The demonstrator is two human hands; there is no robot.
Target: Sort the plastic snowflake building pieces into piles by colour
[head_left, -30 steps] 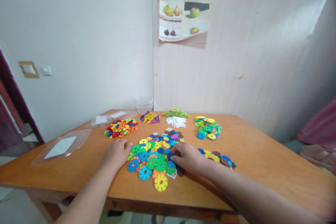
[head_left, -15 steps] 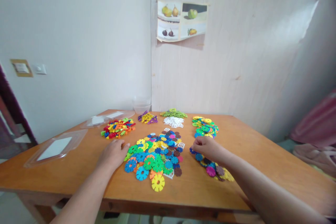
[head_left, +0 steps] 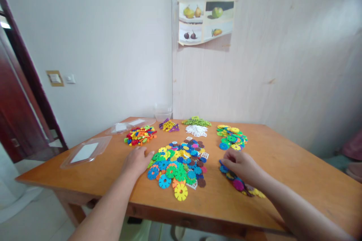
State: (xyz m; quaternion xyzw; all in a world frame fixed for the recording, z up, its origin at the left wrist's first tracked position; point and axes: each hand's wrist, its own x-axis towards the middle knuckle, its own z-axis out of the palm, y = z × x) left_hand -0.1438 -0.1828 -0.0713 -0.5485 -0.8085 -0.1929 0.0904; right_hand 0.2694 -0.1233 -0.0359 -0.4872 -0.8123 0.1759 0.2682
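Note:
My left hand (head_left: 137, 161) rests on the table at the left edge of a mixed pile of notched plastic discs (head_left: 181, 173), its thumb and fingers apart, touching or very near the green ones. In the pile, larger yellow, green and blue discs lie among small brown, navy and pink ones and a few white window-shaped pieces (head_left: 204, 155). My right hand (head_left: 239, 163) is closed in a pinch over a row of small discs (head_left: 238, 185), partly covering it. Whatever its fingertips hold, if anything, cannot be made out.
Around the back lie red-orange connector pieces (head_left: 140, 135), purple-yellow pieces (head_left: 169, 125), green pieces (head_left: 196, 121), white window pieces (head_left: 196, 131) and a pile of larger discs (head_left: 232, 136). A clear tub (head_left: 163, 113) stands by the wall; clear lids (head_left: 85, 152) lie left on the wooden table (head_left: 285, 169).
The camera has turned left, so everything appears farther right. My right hand has shifted slightly over the small discs, still pinched. My left hand stays beside the mixed pile.

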